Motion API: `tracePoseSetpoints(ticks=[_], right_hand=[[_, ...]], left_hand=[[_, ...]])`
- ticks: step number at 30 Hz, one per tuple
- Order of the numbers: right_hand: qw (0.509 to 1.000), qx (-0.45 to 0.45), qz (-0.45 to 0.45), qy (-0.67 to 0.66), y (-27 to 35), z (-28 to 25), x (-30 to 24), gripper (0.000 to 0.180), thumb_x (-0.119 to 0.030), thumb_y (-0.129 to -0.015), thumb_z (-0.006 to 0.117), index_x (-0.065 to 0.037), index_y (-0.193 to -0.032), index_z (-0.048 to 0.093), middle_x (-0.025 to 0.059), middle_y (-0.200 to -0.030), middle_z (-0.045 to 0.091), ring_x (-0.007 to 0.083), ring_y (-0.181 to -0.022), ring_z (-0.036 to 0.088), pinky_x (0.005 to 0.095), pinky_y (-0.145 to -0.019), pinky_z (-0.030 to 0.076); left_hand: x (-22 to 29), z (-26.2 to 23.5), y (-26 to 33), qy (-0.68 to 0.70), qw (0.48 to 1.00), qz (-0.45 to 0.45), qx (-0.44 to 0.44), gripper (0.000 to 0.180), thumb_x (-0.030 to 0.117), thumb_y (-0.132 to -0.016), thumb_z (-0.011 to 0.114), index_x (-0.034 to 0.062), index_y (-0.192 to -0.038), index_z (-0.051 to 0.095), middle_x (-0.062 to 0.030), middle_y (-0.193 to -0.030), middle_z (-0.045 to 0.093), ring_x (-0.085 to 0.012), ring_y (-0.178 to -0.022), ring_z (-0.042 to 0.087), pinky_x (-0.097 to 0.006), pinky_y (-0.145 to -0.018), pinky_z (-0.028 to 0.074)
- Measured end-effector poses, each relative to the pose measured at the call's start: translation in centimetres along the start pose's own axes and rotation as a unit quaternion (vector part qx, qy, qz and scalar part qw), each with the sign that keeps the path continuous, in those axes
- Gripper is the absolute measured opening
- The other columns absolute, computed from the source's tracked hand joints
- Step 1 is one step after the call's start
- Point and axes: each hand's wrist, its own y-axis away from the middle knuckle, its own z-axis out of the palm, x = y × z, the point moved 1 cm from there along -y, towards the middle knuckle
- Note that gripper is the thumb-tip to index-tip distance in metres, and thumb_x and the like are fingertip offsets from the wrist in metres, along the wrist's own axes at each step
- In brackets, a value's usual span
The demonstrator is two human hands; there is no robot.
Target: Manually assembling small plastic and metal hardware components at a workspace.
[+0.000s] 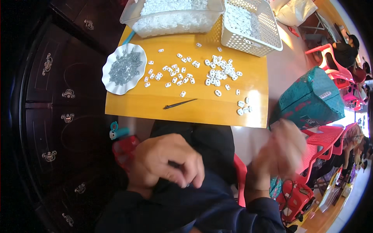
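Held above my lap, my left hand (169, 159) is curled, thumb and fingers pinched together; a tiny dark bit shows at the fingertips, too small to name. Off the table's right corner, my right hand (283, 149) is raised and smeared by motion, so its fingers cannot be read. On the yellow table (217, 112) lie loose small white pieces (173, 72) with dark holes, and rounder ones heaped (221, 72) to the right. A few oval pieces (244, 106) sit near the right edge. Closest to me rests a slim dark pointed tool (180, 104).
A scalloped white plate (107, 77) of small grey parts stands at left. Behind are a clear tub (175, 25) and a perforated basket (248, 44), both full of white pieces. Dark drawers (42, 128) flank the left; a teal bag (311, 99) and red chairs (326, 141) stand right.
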Motion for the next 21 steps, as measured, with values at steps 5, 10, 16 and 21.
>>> tracePoseSetpoints(ticks=[5, 10, 16, 21], right_hand=[[0.947, -0.181, 0.235, -0.126, 3.2, 8.0, 4.5, 0.012, 0.0, -0.083, 0.073, -0.002, -0.094, 0.069, 0.0103, -0.083, 0.067, 0.0239, -0.075, 0.068, 0.0336, -0.066, 0.052], [0.947, -0.255, 0.193, -0.013, 4.5, 10.1, 6.5, 0.016, -0.017, -0.085, 0.073, -0.005, -0.096, 0.072, 0.0115, -0.085, 0.068, 0.0319, -0.079, 0.066, 0.0432, -0.072, 0.052], [0.927, -0.325, 0.188, 0.014, 5.7, 11.6, 7.4, 0.015, -0.021, -0.084, 0.073, -0.006, -0.087, 0.07, 0.0132, -0.082, 0.069, 0.0336, -0.078, 0.067, 0.0448, -0.071, 0.052], [0.921, -0.328, 0.209, 0.001, 6.4, 12.6, 7.7, 0.013, -0.019, -0.082, 0.074, -0.007, -0.083, 0.068, 0.0125, -0.079, 0.069, 0.0335, -0.075, 0.067, 0.0457, -0.07, 0.051]], left_hand=[[-2.1, 0.3, 0.4, -0.05, 0.982, -0.063, 0.173, 0.014, 0.011, -0.093, 0.071, 0.0035, -0.09, 0.06, -0.009, -0.091, 0.073, -0.016, -0.073, 0.067, -0.026, -0.068, 0.051], [-3.4, 0.4, -0.5, -0.053, 0.962, -0.097, 0.25, 0.01, 0.01, -0.097, 0.066, 0.0019, -0.094, 0.061, -0.0058, -0.089, 0.07, -0.0081, -0.069, 0.06, -0.023, -0.065, 0.049], [-4.5, 0.2, -0.4, -0.04, 0.952, -0.113, 0.282, 0.009, 0.009, -0.098, 0.066, 0.0014, -0.097, 0.063, -0.004, -0.091, 0.068, -0.0064, -0.072, 0.059, -0.022, -0.065, 0.05], [-4.4, 0.1, -0.4, -0.029, 0.95, -0.117, 0.287, 0.008, 0.009, -0.098, 0.066, 0.0014, -0.097, 0.063, -0.004, -0.092, 0.068, -0.0064, -0.075, 0.059, -0.022, -0.066, 0.05]])
